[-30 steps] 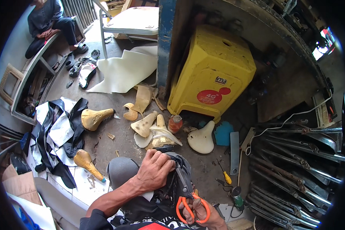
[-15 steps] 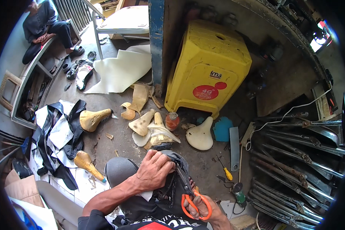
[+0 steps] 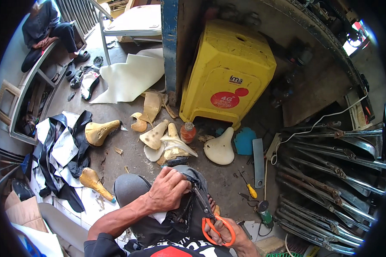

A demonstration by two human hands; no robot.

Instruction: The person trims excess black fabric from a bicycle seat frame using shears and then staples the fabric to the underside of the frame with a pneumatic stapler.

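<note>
In my lap, my left hand [image 3: 169, 189] is closed with bent fingers on a piece of dark, sheet-like material [image 3: 193, 174]. My right hand [image 3: 230, 230] has its fingers through the orange handles of a pair of scissors [image 3: 205, 206]. The dark blades point up and away, along the material beside my left fingertips. How far they bite into it is hard to make out, dark on dark. Beyond my knees lie bicycle saddle shapes: a pale one [image 3: 219, 148], a spotted one [image 3: 154, 134] and a yellowish one [image 3: 101, 132].
A yellow plastic stool [image 3: 231, 64] stands ahead, with an orange jar [image 3: 187, 133] near it. Metal tubes [image 3: 330, 171] are stacked at right, near a yellow-handled screwdriver [image 3: 251, 191] and a green power tool [image 3: 265, 214]. Black and white scraps [image 3: 64, 150] lie left. A person [image 3: 45, 34] sits far left.
The whole view has shifted slightly, so the surroundings sit a little further left in the picture. Both hands keep nearly the same pose, with the scissors still at the dark material.
</note>
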